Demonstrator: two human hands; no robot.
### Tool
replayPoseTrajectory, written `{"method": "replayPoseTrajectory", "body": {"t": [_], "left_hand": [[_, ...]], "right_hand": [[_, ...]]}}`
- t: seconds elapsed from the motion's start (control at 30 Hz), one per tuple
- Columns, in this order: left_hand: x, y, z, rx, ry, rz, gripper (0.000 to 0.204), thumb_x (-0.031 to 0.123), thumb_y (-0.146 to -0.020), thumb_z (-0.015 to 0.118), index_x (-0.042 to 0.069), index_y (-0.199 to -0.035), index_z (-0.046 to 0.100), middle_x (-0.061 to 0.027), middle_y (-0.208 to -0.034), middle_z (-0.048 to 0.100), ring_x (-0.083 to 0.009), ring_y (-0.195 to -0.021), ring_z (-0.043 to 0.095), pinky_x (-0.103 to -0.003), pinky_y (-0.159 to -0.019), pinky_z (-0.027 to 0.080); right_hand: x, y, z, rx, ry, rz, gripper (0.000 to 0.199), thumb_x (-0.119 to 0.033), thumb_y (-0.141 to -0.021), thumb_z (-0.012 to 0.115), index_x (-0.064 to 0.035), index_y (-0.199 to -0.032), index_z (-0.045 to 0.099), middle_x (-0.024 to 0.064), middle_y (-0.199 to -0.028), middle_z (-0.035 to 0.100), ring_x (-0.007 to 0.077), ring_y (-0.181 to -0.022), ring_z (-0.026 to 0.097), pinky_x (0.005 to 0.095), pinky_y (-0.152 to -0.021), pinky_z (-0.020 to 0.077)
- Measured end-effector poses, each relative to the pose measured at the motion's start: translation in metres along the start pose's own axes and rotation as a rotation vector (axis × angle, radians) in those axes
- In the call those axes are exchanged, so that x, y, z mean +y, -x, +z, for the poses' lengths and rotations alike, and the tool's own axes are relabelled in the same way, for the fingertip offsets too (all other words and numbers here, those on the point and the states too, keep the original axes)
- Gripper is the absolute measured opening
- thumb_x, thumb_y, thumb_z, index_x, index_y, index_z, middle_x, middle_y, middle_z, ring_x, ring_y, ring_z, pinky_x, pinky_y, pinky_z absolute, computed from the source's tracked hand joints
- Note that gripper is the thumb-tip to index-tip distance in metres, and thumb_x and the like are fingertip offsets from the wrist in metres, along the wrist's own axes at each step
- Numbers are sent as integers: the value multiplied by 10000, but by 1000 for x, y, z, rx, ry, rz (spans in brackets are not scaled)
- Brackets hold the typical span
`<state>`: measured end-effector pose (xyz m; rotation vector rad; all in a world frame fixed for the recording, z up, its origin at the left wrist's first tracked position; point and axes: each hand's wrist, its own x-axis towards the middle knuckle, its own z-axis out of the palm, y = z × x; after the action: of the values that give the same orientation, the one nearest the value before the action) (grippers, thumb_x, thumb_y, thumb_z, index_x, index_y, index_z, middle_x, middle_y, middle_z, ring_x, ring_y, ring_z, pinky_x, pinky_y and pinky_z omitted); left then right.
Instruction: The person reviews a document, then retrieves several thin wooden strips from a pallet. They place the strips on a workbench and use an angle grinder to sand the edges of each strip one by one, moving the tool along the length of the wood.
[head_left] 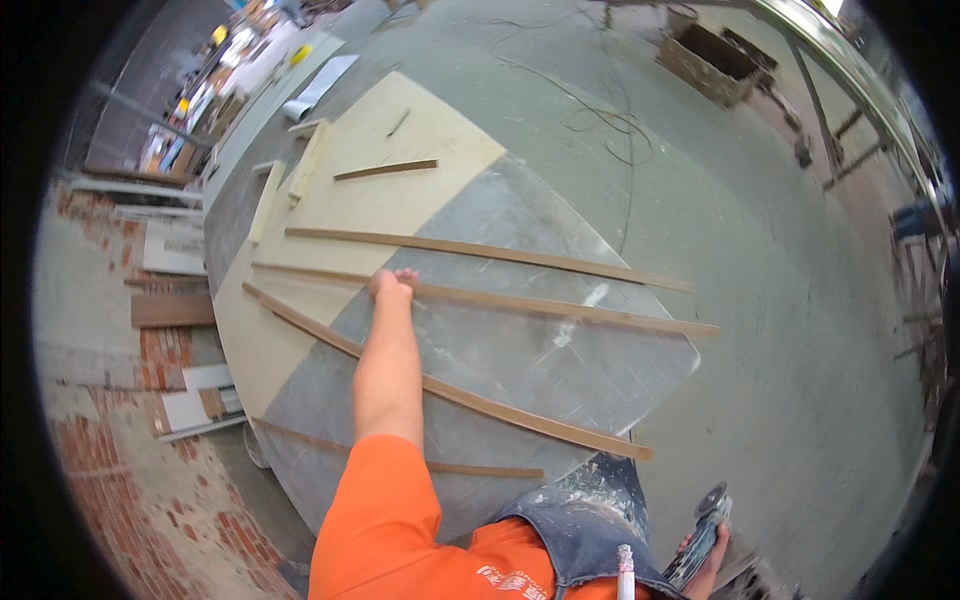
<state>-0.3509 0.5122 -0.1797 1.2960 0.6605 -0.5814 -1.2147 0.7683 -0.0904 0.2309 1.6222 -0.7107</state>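
Observation:
My left hand (394, 283) reaches out across a large table (480, 360), its fingers closed around a long brown wooden strip (560, 309). Another long strip (480, 247) lies beyond it. A third long strip (520, 416) runs under my left forearm on the near side. Closer to me is a thinner strip (480, 470), partly hidden by my arm. Low at the right, off the table's edge, my right hand (716, 565) grips a small angle grinder (703, 540) with its disc facing up.
A short strip (385, 170) and a thin rod-like piece (398, 122) lie on the table's cream part. Pale upright pieces (268, 200) stand along its left side. Cables (610, 125) trail over the floor. A box (708, 65) and metal frame (850, 60) are far right; boards (172, 308) are left.

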Motion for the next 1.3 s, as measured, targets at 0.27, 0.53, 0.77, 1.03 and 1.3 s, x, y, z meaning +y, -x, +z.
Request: {"method": "replayPoseTrajectory", "body": {"t": [0.27,0.53,0.77,1.03,1.3], "left_hand": [[23,54,27,0,-489,153,321,151,-960,469,-96,-1134,578,-213,-872,641,-328,-608,649,-504,-537,588],[43,22,8,-128,-1170,225,360,334,-919,548,-8,-1016,608,-170,-794,641,-284,-555,617,-425,-443,505],[43,85,-43,-582,-1668,773,417,403,-974,617,-8,-1040,649,-174,-839,685,-268,-694,668,-421,-617,547],[-9,216,-157,-1388,-1938,1330,425,94,-759,813,49,-1162,683,-150,-1087,652,-347,-1095,600,-455,-950,501],[-9,196,-132,-1397,-2119,1113,387,34,-766,789,49,-1144,712,-123,-1032,661,-339,-1028,620,-437,-898,516]], "right_hand": [[14,33,9,83,9,-97,674,-755,-851,568,-83,-881,608,91,-698,639,276,-582,640,406,-528,553],[16,60,-1,10,-37,-183,655,-730,-868,580,-96,-1026,618,101,-745,649,288,-615,640,416,-558,546],[8,72,30,-42,-61,-187,689,-710,-879,575,-29,-891,672,122,-755,703,292,-623,693,408,-560,602],[18,50,19,-157,-124,-176,623,-642,-899,622,-54,-1107,622,162,-801,720,302,-652,725,435,-592,633],[28,46,19,-87,-154,-215,648,-639,-903,621,-24,-1106,623,158,-778,723,283,-631,732,418,-566,640]]}}
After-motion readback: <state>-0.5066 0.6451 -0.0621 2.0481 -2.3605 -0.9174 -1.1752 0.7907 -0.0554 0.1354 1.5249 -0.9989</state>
